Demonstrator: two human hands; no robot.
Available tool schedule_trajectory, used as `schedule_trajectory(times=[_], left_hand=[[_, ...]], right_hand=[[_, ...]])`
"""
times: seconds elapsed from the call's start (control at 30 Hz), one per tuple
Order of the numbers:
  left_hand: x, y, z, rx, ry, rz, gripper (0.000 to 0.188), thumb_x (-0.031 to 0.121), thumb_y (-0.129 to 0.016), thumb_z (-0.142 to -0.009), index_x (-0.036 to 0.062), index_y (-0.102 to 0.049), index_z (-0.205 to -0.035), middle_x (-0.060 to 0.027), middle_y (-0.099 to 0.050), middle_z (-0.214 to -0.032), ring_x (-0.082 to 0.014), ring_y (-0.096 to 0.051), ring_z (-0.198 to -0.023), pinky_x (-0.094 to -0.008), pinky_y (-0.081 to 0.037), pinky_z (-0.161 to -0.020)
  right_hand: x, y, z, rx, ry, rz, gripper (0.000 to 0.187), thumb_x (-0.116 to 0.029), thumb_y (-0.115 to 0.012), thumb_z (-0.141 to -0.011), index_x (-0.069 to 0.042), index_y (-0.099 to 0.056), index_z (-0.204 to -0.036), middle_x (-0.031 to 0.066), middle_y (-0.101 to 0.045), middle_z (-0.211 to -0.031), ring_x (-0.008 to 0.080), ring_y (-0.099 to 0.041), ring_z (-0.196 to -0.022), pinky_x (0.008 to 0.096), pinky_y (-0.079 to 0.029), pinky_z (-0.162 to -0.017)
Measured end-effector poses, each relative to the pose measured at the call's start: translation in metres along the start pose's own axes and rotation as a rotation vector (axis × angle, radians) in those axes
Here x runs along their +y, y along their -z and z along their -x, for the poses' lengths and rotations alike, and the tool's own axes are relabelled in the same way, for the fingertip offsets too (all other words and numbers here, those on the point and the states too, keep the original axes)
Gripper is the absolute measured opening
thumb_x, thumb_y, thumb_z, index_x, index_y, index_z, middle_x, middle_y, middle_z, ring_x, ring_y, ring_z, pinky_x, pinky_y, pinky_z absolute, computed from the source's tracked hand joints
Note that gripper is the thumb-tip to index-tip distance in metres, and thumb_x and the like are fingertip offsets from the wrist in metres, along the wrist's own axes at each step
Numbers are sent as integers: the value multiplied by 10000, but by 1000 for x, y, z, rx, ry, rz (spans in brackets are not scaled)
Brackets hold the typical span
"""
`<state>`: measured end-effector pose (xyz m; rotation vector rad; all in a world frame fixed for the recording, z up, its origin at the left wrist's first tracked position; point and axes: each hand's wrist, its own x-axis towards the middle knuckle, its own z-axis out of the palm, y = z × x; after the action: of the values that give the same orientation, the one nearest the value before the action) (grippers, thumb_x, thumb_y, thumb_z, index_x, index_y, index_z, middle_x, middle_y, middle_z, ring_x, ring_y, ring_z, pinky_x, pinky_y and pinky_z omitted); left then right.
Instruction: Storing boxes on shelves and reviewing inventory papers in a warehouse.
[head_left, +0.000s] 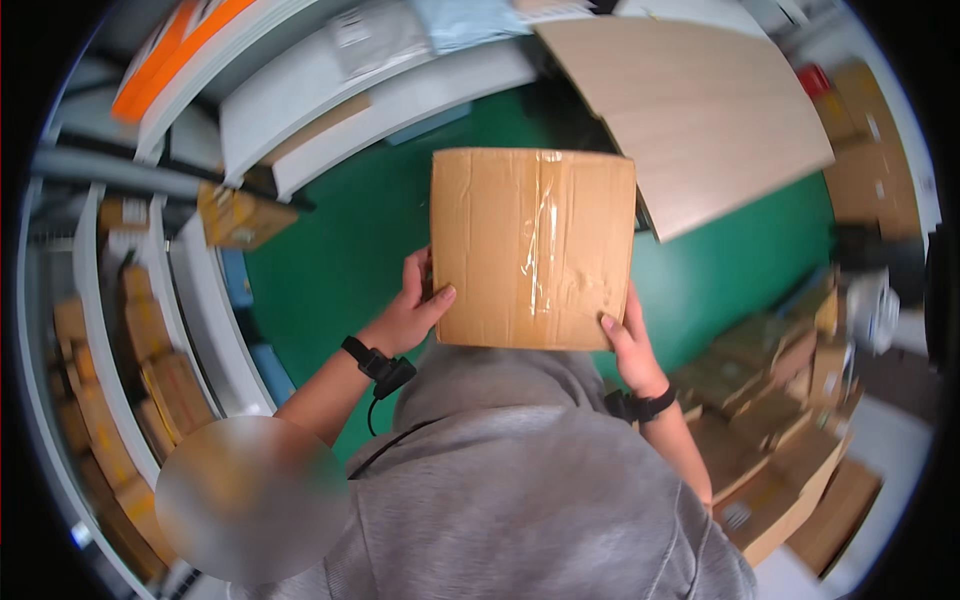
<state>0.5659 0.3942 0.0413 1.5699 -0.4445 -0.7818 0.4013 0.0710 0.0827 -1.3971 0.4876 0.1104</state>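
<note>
A brown cardboard box is held up in front of my body, with clear tape running down the middle of its upper face. My left hand grips its lower left edge, thumb on the face and fingers behind. At the lower right corner my right hand clasps the box the same way, its thumb pressed on the face. Most of the fingers are hidden behind the cardboard. Each wrist wears a black strap with a small device.
White shelves with plastic-wrapped parcels stand at the far left, more shelving with cartons at the left. A wooden tabletop lies beyond the box to the right. Cardboard boxes are piled at the near right. The floor is green.
</note>
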Motion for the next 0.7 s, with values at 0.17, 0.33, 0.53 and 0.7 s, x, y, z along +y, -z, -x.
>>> schedule_trajectory(times=[0.17,0.33,0.53,0.7], left_hand=[[-16,-34,27,258,210,188,663,164,-519,-1073,14,-99,-1564,-175,-294,-1590,-267,-285,-1504,-425,-254,-1233],[-11,-51,37,491,171,256,619,179,-516,-1079,34,-137,-1546,-154,-327,-1550,-250,-307,-1482,-419,-274,-1217],[-31,-112,67,779,67,256,548,190,-508,-1085,59,-193,-1514,-134,-367,-1517,-232,-358,-1447,-418,-317,-1186],[-32,-126,112,1008,84,364,545,183,-498,-1088,66,-191,-1523,-145,-410,-1525,-243,-399,-1437,-412,-326,-1183]], right_hand=[[-4,21,-64,-277,-138,37,716,-70,-532,-998,-18,-187,-1623,122,-344,-1616,237,-315,-1494,377,-244,-1227],[-5,21,-130,-561,-52,177,717,-90,-546,-1001,-28,-192,-1622,111,-339,-1600,230,-324,-1480,386,-271,-1214],[-17,11,-190,-859,-25,337,720,-118,-573,-979,-42,-237,-1611,131,-340,-1565,257,-326,-1463,402,-280,-1210],[-27,-56,-200,-1091,7,438,768,-92,-587,-961,-66,-211,-1630,128,-335,-1544,270,-332,-1463,416,-284,-1216]])
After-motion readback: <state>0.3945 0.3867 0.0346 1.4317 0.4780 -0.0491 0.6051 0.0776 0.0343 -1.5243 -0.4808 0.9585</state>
